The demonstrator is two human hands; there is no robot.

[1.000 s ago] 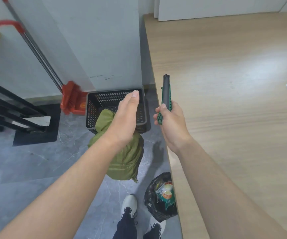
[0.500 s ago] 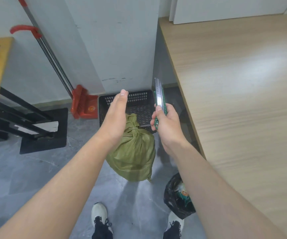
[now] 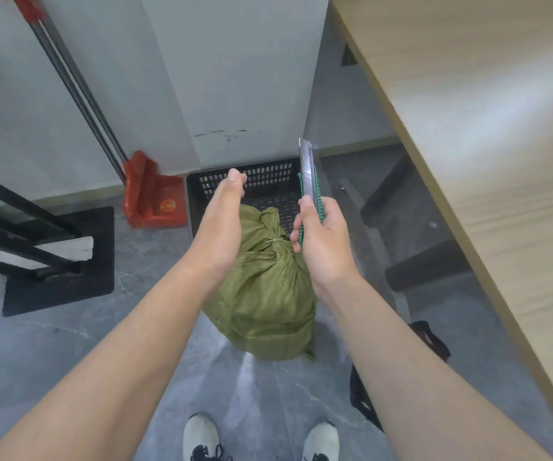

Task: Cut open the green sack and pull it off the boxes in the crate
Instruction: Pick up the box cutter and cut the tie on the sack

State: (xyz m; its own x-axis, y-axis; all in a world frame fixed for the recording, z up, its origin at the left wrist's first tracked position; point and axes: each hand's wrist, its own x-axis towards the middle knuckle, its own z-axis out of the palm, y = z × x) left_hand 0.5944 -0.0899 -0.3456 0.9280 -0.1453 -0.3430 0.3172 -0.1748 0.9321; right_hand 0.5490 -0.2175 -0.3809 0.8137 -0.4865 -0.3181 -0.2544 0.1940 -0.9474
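Observation:
A green woven sack [image 3: 265,294], tied shut at its neck with a thin white tie, stands in a black perforated crate [image 3: 261,181] on the grey floor; the boxes inside it are hidden. My right hand [image 3: 323,241] is above the sack's right side, shut on a green utility knife [image 3: 309,181] whose long blade is extended and points away from me. My left hand [image 3: 223,224] hovers flat and open over the sack's left side, fingers together, holding nothing.
A wooden table [image 3: 488,128] fills the right side, with dark table legs beneath. A red dustpan and broom [image 3: 155,197] lean on the wall at left of the crate. A black frame [image 3: 35,247] stands at far left. A black bag [image 3: 428,344] lies by my right foot.
The view has swung left and down over the sack. The knife's blade has slid out longer. Both hands stay above the sack, slightly lower and closer to it.

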